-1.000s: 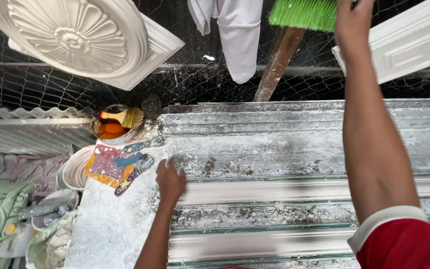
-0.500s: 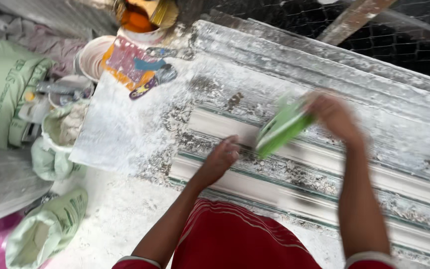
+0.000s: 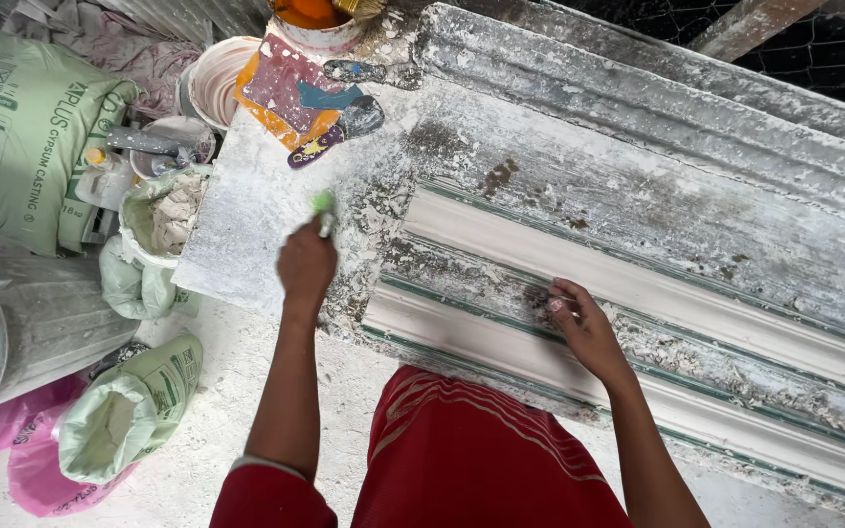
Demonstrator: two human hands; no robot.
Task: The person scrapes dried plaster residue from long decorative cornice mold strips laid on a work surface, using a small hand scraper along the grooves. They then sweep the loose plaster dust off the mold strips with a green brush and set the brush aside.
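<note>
My left hand [image 3: 307, 266] is closed around a small green-bristled brush [image 3: 323, 203], its tip on the plaster-dusted flat slab [image 3: 246, 225] at the left end of the bench. My right hand [image 3: 579, 328] rests with fingers bent on the long ribbed cornice mould [image 3: 657, 284], touching a crusted groove near its front edge. The mould is white and grey with thin green lines and flaking plaster. I wear a red shirt.
Paint-stained scrapers [image 3: 330, 112], a white bowl [image 3: 209, 80] and an orange-filled pot [image 3: 310, 15] lie at the slab's far end. A green-and-white sack [image 3: 12, 137], an open bag of plaster [image 3: 163, 220], a metal drum [image 3: 22, 323] and pink and green bags [image 3: 119, 416] crowd the floor at left. Wire mesh [image 3: 833, 49] is behind.
The green brush was in my right hand over the mould; now my left hand holds it at the slab. My right hand has come down onto the mould. The view tilted down.
</note>
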